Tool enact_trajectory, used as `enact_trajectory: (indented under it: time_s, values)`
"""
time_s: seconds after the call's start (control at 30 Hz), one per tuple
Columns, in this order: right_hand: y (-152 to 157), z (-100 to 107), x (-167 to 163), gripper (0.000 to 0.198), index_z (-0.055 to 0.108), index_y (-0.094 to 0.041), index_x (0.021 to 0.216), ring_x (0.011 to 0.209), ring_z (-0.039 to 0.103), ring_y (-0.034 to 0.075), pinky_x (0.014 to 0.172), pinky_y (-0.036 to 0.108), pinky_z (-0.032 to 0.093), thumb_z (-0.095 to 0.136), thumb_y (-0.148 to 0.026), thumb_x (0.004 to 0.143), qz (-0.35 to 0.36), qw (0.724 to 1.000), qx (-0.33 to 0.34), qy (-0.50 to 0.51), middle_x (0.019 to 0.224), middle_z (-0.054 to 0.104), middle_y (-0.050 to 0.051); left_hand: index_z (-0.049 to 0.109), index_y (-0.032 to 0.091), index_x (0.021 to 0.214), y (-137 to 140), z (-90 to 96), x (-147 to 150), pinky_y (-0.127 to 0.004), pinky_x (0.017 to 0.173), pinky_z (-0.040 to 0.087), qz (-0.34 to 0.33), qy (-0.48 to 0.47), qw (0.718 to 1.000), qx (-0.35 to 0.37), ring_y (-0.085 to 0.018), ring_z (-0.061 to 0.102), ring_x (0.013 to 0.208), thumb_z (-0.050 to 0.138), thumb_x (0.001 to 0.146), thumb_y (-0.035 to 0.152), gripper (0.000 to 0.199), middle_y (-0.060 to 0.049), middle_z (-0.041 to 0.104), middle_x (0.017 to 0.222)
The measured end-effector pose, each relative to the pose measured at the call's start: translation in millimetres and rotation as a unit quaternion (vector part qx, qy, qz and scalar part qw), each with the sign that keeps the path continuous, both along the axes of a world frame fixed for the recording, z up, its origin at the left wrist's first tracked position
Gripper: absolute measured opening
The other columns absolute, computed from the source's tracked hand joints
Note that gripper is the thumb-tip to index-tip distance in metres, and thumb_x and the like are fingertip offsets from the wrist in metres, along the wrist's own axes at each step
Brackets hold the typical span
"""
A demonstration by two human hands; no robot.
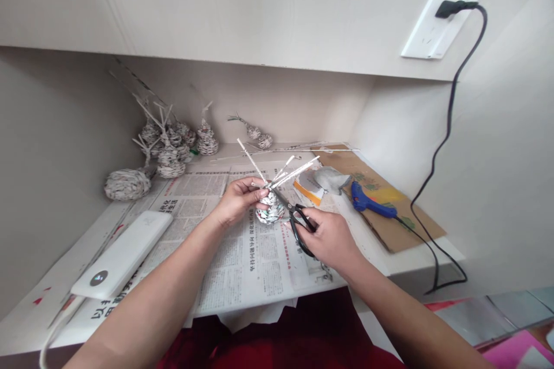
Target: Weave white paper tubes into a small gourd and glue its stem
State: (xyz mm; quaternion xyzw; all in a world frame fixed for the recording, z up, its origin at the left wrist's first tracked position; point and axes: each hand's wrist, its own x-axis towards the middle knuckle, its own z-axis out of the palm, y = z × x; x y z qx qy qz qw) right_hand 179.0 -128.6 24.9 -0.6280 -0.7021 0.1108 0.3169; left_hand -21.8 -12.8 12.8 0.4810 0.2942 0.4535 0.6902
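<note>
A small gourd woven from rolled newspaper strips (270, 211) stands upright over the newspaper-covered desk. Several loose paper strips (298, 172) fan out from its top. My left hand (240, 199) is closed around its upper part, thumb and fingers pinching near the base of the strips. In my right hand (331, 236) are black-handled scissors (298, 225), the fingers through the loops. The blades point up and left and reach the neck of the woven gourd, where the strips come out. Whether a strip lies between the blades I cannot make out.
Several finished woven gourds (171, 158) stand at the back left. A white power bank (125, 253) lies at left. On the right, a blue glue gun (372, 202) rests on cardboard (407, 230), its black cord (452, 92) running up to a wall socket (439, 23). Newspaper (225, 277) covers the desk.
</note>
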Motion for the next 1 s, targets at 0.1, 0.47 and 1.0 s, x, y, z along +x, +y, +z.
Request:
enact_trajectory:
  time_s: [0.1, 0.47, 1.0]
  values:
    - [2, -3, 1, 0.035, 0.053, -0.021, 0.062, 0.044, 0.033, 0.009, 0.043, 0.022, 0.024, 0.058, -0.047, 0.084, 0.014, 0.997, -0.031, 0.071, 0.047, 0.039, -0.007, 0.070, 0.013, 0.084, 0, -0.9, -2, -0.027, 0.057, 0.060, -0.015, -0.007, 1.000, 0.005, -0.014, 0.065, 0.063, 0.088, 0.056, 0.024, 0.035, -0.002, 0.068, 0.072]
    - [0, 4, 3, 0.028, 0.065, -0.021, 0.077, 0.047, 0.044, 0.011, 0.048, 0.023, 0.032, 0.062, -0.049, 0.081, 0.006, 1.000, 0.000, 0.025, 0.051, 0.053, -0.005, 0.071, 0.013, 0.085, 5, -7.8, -2, -0.027, 0.057, 0.060, -0.020, -0.007, 1.000, 0.007, -0.014, 0.066, 0.064, 0.087, 0.058, 0.023, 0.032, -0.002, 0.069, 0.074]
    - [-4, -1, 11, 0.015, 0.065, -0.024, 0.086, 0.062, 0.063, 0.015, 0.057, 0.025, 0.038, 0.059, -0.037, 0.081, -0.039, 0.989, 0.048, -0.132, 0.074, 0.071, -0.001, 0.071, 0.013, 0.083, 3, -5.6, -3, -0.029, 0.058, 0.061, -0.007, -0.012, 1.000, 0.011, -0.014, 0.066, 0.061, 0.088, 0.056, 0.023, 0.033, -0.001, 0.068, 0.069]
